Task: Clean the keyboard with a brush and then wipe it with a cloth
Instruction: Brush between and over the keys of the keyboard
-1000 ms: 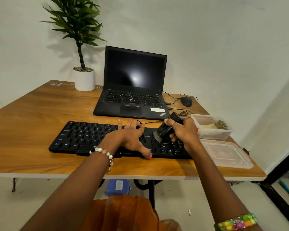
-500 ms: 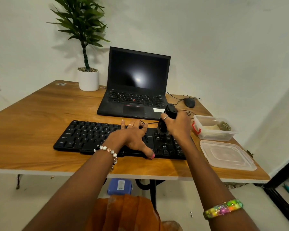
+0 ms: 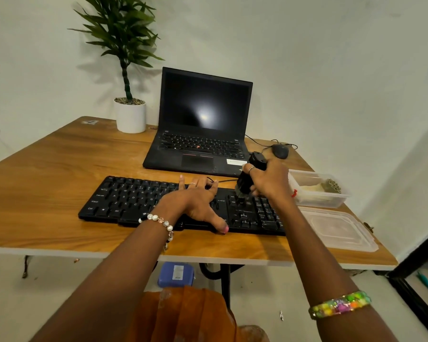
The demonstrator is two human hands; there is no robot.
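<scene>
right hand (image 3: 269, 183) holds brush (image 3: 248, 177) on keyboard (image 3: 134, 198) right end

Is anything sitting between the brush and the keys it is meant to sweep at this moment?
Nothing visible does. The right hand grips the brush with its bristles down on the right part of the keyboard. The left hand rests flat on the middle keys, beside the brush, covering those keys only.

Soft, even indoor light fills the scene. A pale glare spot sits on the dark screen of the open black laptop (image 3: 206, 112). The green potted plant (image 3: 124, 45) casts a faint shadow on the white wall (image 3: 331, 58). Wide-angle distortion bends the wooden bench (image 3: 47, 174) edges; focus is fairly sharp.
</scene>
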